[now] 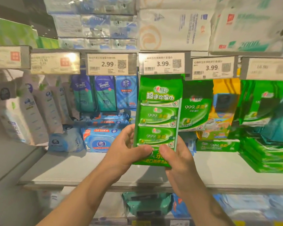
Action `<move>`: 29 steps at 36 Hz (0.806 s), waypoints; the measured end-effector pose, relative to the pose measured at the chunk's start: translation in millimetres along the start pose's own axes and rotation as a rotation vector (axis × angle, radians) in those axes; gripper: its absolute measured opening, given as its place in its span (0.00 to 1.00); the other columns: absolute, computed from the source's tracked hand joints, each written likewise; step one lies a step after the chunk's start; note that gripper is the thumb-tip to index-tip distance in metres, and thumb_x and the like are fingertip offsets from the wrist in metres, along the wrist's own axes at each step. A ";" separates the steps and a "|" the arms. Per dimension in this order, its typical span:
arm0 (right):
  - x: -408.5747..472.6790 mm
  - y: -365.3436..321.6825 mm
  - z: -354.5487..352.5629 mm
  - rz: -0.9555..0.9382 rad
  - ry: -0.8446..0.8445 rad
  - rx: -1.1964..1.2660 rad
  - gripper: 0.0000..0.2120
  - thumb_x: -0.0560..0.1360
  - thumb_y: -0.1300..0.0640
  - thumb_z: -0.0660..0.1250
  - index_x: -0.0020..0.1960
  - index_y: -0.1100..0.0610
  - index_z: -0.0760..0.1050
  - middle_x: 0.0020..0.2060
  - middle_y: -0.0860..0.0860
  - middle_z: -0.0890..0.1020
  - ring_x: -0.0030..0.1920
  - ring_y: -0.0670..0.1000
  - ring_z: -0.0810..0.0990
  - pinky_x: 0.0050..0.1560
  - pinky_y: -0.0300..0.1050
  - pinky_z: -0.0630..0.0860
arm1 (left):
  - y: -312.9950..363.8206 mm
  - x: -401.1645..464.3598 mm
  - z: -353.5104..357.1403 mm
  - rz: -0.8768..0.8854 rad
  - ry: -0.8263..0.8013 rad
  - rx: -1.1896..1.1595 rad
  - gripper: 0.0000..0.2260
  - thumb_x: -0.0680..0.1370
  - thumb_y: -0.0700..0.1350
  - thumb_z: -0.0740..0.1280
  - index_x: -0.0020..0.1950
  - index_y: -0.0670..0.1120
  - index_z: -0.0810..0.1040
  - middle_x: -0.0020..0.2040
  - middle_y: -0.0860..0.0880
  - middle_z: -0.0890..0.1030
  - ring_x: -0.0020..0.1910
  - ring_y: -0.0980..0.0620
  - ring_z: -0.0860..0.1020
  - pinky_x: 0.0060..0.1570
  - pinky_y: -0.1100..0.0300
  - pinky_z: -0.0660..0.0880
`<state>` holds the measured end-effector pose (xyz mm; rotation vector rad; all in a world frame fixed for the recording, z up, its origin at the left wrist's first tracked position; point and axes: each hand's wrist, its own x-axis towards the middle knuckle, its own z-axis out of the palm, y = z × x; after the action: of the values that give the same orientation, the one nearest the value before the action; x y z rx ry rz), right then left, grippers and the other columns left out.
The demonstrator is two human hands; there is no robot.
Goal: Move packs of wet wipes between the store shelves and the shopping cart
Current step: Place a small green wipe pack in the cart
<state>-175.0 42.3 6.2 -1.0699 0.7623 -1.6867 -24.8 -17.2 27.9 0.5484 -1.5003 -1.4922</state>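
A tall green multi-pack of wet wipes (158, 116) stands upright in front of the middle shelf (91, 167), its top just under a 3.99 price tag. My left hand (126, 150) grips its lower left edge, thumb on the front. My right hand (178, 159) grips the lower right corner, thumb pressed on the front beside the left thumb. The pack hangs above the shelf board, held by both hands. No shopping cart is in view.
More green wipe packs (194, 106) stand and lie stacked at the right. Blue packs (101, 139) and Tempo packs (104, 93) sit left of centre, white pouches (28, 110) far left. Tissue bales (173, 28) fill the shelf above. Another shelf (147, 204) with packs lies below.
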 end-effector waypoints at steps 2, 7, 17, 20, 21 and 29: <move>-2.8 -1.6 -1.9 -0.034 0.027 -0.048 0.29 0.63 0.52 0.76 0.64 0.55 0.77 0.57 0.58 0.85 0.58 0.61 0.84 0.59 0.58 0.80 | 3.7 -4.2 4.6 0.018 -0.030 -0.019 0.40 0.59 0.47 0.83 0.67 0.41 0.72 0.61 0.39 0.82 0.58 0.39 0.82 0.54 0.48 0.80; -11.3 -7.3 -6.8 -0.095 0.000 -0.139 0.30 0.61 0.55 0.71 0.63 0.58 0.76 0.54 0.56 0.86 0.55 0.58 0.85 0.55 0.54 0.83 | 15.4 -17.3 15.3 0.071 -0.070 0.004 0.40 0.59 0.53 0.85 0.67 0.47 0.74 0.64 0.39 0.79 0.63 0.37 0.79 0.58 0.47 0.78; -31.9 0.5 9.4 0.025 -0.214 0.085 0.44 0.65 0.50 0.83 0.71 0.68 0.66 0.60 0.65 0.82 0.59 0.63 0.82 0.57 0.56 0.80 | 19.9 -65.8 5.9 0.191 0.015 0.083 0.35 0.63 0.55 0.83 0.67 0.53 0.75 0.65 0.42 0.80 0.63 0.43 0.79 0.57 0.55 0.78; -32.0 8.9 20.4 0.073 -0.261 0.080 0.42 0.65 0.49 0.83 0.70 0.66 0.68 0.61 0.67 0.80 0.60 0.66 0.80 0.59 0.62 0.79 | 22.4 -79.8 -2.4 0.179 0.065 0.083 0.37 0.65 0.53 0.82 0.70 0.49 0.71 0.66 0.43 0.79 0.65 0.44 0.79 0.57 0.57 0.78; -31.8 12.7 24.7 0.089 -0.273 0.072 0.41 0.64 0.48 0.84 0.69 0.64 0.70 0.60 0.66 0.81 0.59 0.65 0.81 0.59 0.62 0.79 | 24.3 -84.6 -5.9 0.165 0.081 0.091 0.38 0.66 0.53 0.81 0.71 0.45 0.68 0.67 0.43 0.79 0.65 0.45 0.79 0.58 0.57 0.78; -36.5 49.8 83.0 0.224 -0.444 0.186 0.44 0.65 0.48 0.83 0.68 0.72 0.67 0.58 0.64 0.83 0.57 0.63 0.83 0.55 0.56 0.81 | 36.4 -145.7 -48.0 0.131 0.353 0.196 0.42 0.65 0.56 0.81 0.71 0.42 0.67 0.67 0.41 0.78 0.67 0.41 0.77 0.62 0.48 0.76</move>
<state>-74.6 58.7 -12.7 -1.1278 0.4109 -1.2421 95.1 84.0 12.3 0.7717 -1.3798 -1.0881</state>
